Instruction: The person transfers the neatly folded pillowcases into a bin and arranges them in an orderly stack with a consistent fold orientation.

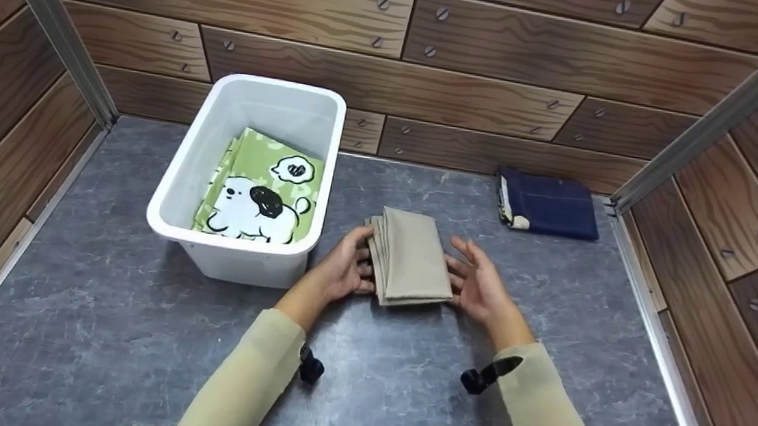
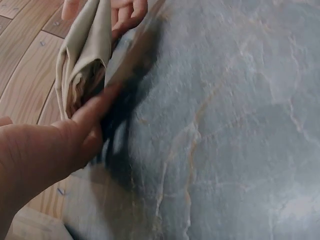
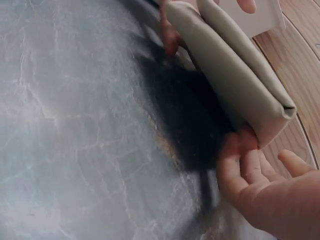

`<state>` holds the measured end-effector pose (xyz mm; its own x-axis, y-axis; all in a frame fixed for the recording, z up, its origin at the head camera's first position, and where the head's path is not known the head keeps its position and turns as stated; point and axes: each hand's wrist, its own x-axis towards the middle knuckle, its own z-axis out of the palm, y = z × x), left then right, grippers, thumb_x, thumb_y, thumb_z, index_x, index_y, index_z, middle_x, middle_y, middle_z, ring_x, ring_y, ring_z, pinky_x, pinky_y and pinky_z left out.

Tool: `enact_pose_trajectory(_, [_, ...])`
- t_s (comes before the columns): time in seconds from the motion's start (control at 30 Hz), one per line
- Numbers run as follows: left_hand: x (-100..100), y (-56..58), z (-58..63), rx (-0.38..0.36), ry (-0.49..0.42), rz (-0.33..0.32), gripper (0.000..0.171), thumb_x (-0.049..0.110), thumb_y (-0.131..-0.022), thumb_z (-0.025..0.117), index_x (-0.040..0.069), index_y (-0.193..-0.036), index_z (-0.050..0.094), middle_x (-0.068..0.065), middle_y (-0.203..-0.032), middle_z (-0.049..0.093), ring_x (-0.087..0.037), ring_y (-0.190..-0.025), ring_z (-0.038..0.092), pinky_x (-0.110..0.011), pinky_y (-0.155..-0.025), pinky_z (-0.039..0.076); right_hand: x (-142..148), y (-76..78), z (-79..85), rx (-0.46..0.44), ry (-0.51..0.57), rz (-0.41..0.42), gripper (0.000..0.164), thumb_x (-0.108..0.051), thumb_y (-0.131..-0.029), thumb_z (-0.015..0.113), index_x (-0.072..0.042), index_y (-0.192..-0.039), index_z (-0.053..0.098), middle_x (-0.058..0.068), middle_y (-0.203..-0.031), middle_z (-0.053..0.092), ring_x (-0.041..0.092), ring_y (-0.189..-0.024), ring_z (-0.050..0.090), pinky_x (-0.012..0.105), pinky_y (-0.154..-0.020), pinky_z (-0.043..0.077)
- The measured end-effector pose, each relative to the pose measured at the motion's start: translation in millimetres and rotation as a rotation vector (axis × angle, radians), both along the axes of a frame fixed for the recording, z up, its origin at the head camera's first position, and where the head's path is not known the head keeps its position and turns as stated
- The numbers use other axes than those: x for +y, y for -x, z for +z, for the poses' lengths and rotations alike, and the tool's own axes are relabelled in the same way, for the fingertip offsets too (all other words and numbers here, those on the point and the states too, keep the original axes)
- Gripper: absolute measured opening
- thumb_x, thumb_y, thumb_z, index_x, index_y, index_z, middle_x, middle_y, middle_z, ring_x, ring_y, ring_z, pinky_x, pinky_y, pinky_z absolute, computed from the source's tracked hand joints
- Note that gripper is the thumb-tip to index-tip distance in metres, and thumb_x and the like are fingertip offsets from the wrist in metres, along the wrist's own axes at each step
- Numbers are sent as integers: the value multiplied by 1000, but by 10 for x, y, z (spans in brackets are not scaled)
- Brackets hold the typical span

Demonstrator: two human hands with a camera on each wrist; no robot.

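Between the two hands hangs a folded beige cloth (image 1: 417,257), a thick stack of layers raised over its shadow in both wrist views. Relaxed fingers of my left hand (image 1: 345,265) reach under its left side, where the loose folds show. On the other side, the fingertips of my right hand (image 1: 479,287) support the lower edge, and the right thumb (image 3: 295,162) stands off the cloth. Left of the hands is a white plastic bin (image 1: 238,255). Inside it lies a folded green cloth (image 1: 264,148) printed with a white cartoon dog.
A folded navy cloth (image 1: 551,207) lies at the back right of the grey marbled surface (image 1: 391,392). Wood-patterned walls (image 1: 498,107) enclose the back and both sides, with metal strips (image 1: 655,347) along the side edges.
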<state>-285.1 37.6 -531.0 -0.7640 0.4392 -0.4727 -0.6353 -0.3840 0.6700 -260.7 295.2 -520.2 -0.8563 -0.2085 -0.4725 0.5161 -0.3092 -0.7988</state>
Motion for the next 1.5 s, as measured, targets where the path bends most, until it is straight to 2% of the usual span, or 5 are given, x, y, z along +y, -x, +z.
enact_pose_trajectory(0.37, [-51,66,-54,36,-19,0,63,49,-98,44,20,-153,32,-20,-159,22,-43,-134,39,-59,-101,43,40,6,-62,-14,-30,-2,62,-51,-107,24,-24,-161,14,16,-165,18,39,-146,30,45,-96,51])
enact_pose_trajectory(0.73, [-121,129,-107,131,46,-86,62,52,-100,38,21,-154,36,-15,-159,26,-41,-134,44,-62,-99,45,10,70,-103,-31,-150,36,61,-54,-105,29,-28,-160,22,17,-163,23,37,-145,32,50,-103,44])
enact_pose_trajectory(1.1, [-61,47,-84,257,160,-219,63,59,-102,33,18,-147,51,-6,-155,38,-33,-132,48,-55,-93,52,18,34,-173,26,-296,100,72,-69,-95,43,-27,-154,39,10,-157,35,31,-140,39,48,-96,49])
enact_pose_trajectory(1.27, [-6,28,-91,243,242,-194,66,60,-101,36,14,-145,53,-12,-151,44,-30,-129,51,-54,-94,52,25,29,-194,40,-294,111,62,-59,-101,41,-25,-153,40,8,-156,38,28,-136,43,46,-95,52])
enact_pose_trajectory(1.5, [-19,-23,-170,234,219,-170,66,58,-100,40,10,-145,52,-15,-150,44,-29,-128,51,-53,-93,53,44,10,-261,53,-279,85,55,-41,-103,50,-22,-153,41,9,-154,41,25,-129,49,43,-90,55])
